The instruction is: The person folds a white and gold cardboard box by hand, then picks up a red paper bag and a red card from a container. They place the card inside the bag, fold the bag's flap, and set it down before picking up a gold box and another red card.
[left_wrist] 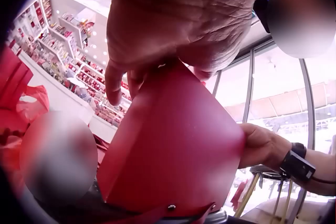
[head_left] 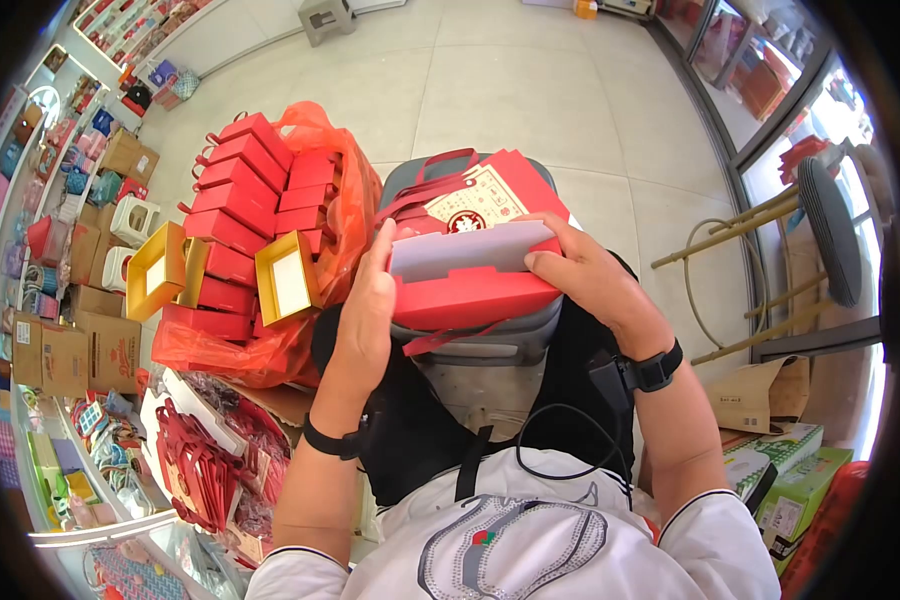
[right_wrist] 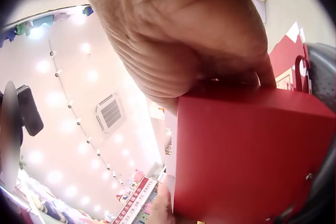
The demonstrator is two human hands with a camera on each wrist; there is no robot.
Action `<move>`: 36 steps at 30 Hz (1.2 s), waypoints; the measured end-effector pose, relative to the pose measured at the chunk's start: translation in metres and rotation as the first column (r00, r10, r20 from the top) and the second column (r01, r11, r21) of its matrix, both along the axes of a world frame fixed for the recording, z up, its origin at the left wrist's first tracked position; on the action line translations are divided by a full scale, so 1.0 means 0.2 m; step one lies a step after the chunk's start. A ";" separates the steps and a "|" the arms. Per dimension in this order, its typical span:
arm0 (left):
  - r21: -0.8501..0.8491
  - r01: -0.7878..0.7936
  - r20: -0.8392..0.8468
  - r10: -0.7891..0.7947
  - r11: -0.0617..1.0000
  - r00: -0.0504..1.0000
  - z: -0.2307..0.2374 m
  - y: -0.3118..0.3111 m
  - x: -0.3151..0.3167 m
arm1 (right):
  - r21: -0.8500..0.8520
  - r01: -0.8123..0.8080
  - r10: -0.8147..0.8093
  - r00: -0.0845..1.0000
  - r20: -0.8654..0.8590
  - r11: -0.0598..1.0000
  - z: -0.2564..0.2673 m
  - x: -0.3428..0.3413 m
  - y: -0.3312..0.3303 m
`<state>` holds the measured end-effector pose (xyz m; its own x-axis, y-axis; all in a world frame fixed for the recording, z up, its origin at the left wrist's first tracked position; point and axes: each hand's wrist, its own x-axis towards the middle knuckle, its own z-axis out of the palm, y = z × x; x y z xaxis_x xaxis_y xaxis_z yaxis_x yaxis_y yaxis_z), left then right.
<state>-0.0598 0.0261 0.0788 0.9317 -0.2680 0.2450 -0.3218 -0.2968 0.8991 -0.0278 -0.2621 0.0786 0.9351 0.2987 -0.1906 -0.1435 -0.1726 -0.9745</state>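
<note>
A red cardboard gift box (head_left: 475, 298) with a pale inside is held over a grey plastic stool (head_left: 505, 345), its flapped opening facing up. A red ribbon (head_left: 450, 340) hangs at its lower edge, near metal rivets (left_wrist: 171, 206). My left hand (head_left: 370, 310) lies along the box's left end with fingers straight; in the left wrist view its palm is over the box's corner. My right hand (head_left: 595, 275) grips the right end, thumb on the near flap and fingers behind. Flat red printed pieces with ribbon handles (head_left: 515, 180) lie on the stool beyond the box.
To the left, an orange-red plastic bag (head_left: 355, 190) holds rows of red boxes (head_left: 235, 195). Gold-edged open boxes (head_left: 288, 280) stand on them. Flat red bags (head_left: 195, 465) lie below. Cartons (head_left: 50, 355) and shelves line the left; a chair (head_left: 830, 230) stands right.
</note>
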 end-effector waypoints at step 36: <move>-0.299 -0.065 0.016 0.073 0.952 0.997 -0.13 -0.04 0.04 | 0.312 0.051 -0.129 0.964 0.233 0.949 -0.09 -0.06 0.04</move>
